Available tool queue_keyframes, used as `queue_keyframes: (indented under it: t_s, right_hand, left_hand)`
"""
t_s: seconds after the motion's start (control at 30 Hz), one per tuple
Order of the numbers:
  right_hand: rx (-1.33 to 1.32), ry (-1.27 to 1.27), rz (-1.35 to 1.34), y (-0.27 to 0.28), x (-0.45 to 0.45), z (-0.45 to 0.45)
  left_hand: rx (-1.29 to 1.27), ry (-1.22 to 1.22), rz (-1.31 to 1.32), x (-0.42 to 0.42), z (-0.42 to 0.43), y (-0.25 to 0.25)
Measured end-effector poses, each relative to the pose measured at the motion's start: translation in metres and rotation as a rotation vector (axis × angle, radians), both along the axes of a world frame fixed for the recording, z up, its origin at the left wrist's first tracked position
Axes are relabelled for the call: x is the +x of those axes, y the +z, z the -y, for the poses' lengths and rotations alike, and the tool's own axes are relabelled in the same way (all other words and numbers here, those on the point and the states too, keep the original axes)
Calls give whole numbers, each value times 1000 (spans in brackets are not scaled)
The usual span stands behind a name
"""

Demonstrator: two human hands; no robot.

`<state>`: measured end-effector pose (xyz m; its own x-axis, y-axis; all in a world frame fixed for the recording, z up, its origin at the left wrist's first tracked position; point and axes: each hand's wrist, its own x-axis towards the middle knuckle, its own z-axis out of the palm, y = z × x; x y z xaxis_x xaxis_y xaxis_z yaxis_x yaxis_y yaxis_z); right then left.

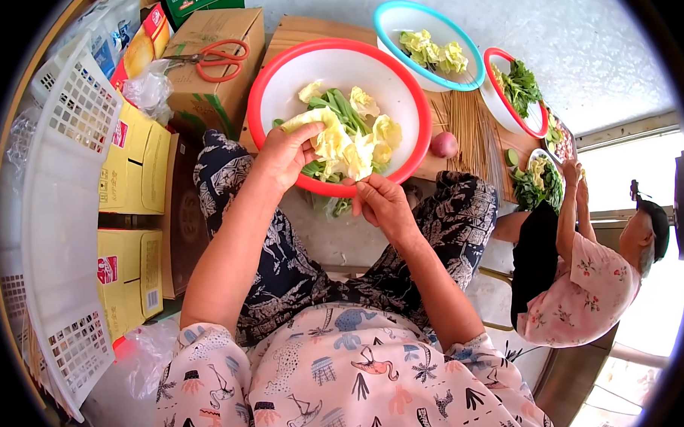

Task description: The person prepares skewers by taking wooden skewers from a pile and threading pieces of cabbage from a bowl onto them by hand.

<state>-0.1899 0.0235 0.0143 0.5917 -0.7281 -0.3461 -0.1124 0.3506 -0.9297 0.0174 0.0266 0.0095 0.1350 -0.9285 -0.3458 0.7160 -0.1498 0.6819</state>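
Yellow leaves (330,142) — between left hand (289,153) and right hand (385,204), over bowl (295,70).

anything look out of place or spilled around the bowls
Only mildly: a single onion lies loose beside the thin sticks, while nearby greens sit in bowls. Nothing looks clearly spilled or damaged.

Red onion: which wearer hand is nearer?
Right. The right hand is below-left of the red onion in view; the left hand is farther left, over the red-rimmed bowl.
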Motion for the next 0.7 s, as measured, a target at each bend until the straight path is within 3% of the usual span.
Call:
queue_keyframes:
  t_s: [0.23,0.7]
  right_hand:
    - [-28,63,-40,7,-6,2]
    - [36,31,1,29,-7,-5]
  left_hand:
    - [66,84,239,-2,2,-12]
    - [-60,160,652,-9,1,-14]
